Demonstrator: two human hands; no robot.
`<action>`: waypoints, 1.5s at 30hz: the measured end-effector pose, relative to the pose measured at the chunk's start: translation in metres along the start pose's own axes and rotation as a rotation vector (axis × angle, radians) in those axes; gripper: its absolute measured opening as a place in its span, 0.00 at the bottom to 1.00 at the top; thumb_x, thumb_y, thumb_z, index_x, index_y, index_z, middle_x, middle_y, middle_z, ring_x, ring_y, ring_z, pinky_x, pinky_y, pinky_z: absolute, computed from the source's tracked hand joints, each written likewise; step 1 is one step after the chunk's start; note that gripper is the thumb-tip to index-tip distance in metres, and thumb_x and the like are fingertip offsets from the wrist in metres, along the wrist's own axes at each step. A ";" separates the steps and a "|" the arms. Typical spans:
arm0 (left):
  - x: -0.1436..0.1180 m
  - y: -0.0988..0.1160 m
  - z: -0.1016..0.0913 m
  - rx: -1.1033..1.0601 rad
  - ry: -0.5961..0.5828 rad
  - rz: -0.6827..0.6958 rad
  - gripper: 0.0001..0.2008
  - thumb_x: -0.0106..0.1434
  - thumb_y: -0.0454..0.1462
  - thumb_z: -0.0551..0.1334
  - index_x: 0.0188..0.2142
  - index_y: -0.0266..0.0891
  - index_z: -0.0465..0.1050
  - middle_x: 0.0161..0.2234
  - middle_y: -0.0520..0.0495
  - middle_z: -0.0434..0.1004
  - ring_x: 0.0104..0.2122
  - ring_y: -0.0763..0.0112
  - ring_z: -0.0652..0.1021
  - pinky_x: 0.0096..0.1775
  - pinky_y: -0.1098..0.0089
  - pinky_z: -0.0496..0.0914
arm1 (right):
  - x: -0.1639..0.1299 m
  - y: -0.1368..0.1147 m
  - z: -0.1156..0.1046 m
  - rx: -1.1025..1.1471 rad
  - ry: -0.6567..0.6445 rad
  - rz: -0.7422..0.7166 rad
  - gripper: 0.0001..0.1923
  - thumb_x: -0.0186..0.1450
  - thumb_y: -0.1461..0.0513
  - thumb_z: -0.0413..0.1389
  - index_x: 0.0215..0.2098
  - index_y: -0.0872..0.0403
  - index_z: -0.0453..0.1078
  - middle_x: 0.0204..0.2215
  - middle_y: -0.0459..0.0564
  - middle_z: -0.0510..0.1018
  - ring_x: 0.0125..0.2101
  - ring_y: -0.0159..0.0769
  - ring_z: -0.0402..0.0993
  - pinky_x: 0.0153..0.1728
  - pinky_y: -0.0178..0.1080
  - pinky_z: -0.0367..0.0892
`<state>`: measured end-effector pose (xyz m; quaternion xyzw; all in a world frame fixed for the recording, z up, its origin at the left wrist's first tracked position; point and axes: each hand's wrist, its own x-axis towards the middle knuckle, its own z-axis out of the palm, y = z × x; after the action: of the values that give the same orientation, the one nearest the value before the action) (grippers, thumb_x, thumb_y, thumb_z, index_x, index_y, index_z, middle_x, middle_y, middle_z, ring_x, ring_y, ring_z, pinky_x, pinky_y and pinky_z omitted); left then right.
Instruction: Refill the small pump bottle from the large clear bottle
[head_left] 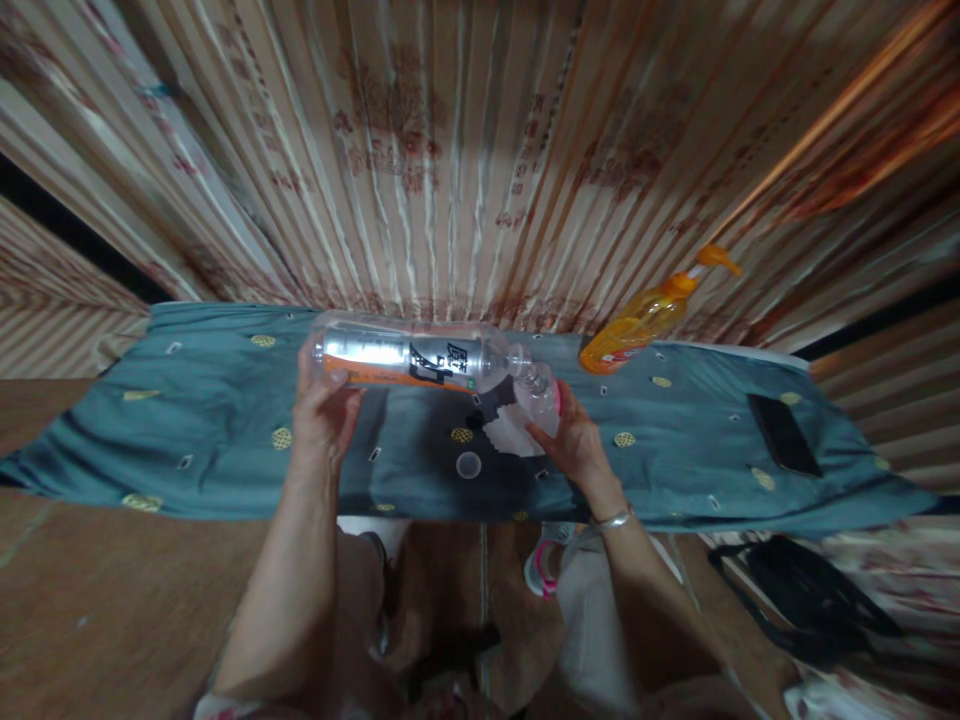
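Note:
My left hand (322, 405) is closed around the base end of a large clear plastic bottle (405, 355) with a silver and orange label. It is held sideways above the cloth, its neck pointing right. In my right hand (574, 440) is a smaller clear plastic bottle (536, 390) with a pink end near the fingers. The two necks meet or overlap; I cannot tell if they touch. A crumpled white piece (516, 432), like paper or tissue, shows beside my right thumb; whether it is held is unclear. Below lies a round clear lid (469, 465), near a small dark object (474, 418).
A blue-green patterned cloth (217, 430) covers the narrow table. An orange pump bottle (637, 325) stands at the back right, and a black phone-like slab (784, 435) lies farther right. Striped curtains (450, 180) hang behind. A black bag (810, 600) sits low at the right.

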<state>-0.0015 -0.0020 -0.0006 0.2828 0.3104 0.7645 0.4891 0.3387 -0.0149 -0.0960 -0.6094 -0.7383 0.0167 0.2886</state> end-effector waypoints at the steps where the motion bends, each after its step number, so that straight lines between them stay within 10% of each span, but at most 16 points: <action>1: 0.000 0.000 0.001 -0.004 0.004 0.000 0.22 0.41 0.31 0.71 0.39 0.45 0.76 0.34 0.54 0.80 0.34 0.70 0.78 0.29 0.76 0.71 | 0.000 0.000 0.000 -0.005 0.006 0.000 0.43 0.64 0.47 0.58 0.68 0.63 0.52 0.60 0.73 0.72 0.57 0.58 0.73 0.54 0.56 0.72; 45: -0.001 0.000 0.001 0.029 -0.013 0.011 0.22 0.42 0.31 0.69 0.40 0.47 0.77 0.40 0.51 0.81 0.36 0.68 0.78 0.30 0.74 0.71 | 0.000 -0.003 -0.002 -0.009 -0.002 -0.002 0.42 0.64 0.49 0.59 0.68 0.63 0.53 0.60 0.72 0.71 0.58 0.56 0.73 0.55 0.54 0.72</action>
<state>-0.0004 -0.0023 0.0000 0.2963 0.3166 0.7608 0.4829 0.3370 -0.0159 -0.0930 -0.6099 -0.7393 0.0137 0.2851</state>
